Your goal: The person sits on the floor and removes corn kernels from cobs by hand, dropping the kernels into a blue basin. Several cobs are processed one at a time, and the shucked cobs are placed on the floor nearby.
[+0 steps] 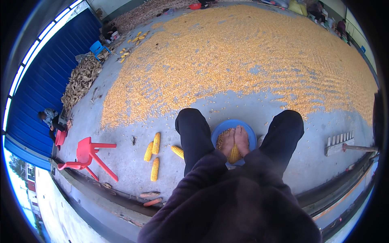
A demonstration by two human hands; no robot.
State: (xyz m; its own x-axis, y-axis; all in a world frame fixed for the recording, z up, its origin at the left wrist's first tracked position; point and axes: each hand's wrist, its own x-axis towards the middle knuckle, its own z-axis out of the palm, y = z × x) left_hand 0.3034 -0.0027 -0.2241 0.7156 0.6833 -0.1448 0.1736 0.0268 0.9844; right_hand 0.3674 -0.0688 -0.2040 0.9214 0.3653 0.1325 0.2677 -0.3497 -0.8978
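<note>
Between my knees stands a blue basin [253, 137] with loose corn kernels [221, 139] in it. Both my hands are over it, side by side, on a yellow ear of corn [234, 155]. My left hand [227, 141] is closed against the ear's left side. My right hand [242, 140] presses on it from the right, fingers together. The ear's lower part shows below the hands; its upper part is hidden under them.
Several yellow ears [155, 169] lie on the floor left of my knee. Further left is a tipped red plastic chair [85, 153]. Spread kernels [227, 52] cover the floor ahead. A wooden rake [339, 144] lies at right. Other people [50, 117] sit along the edges.
</note>
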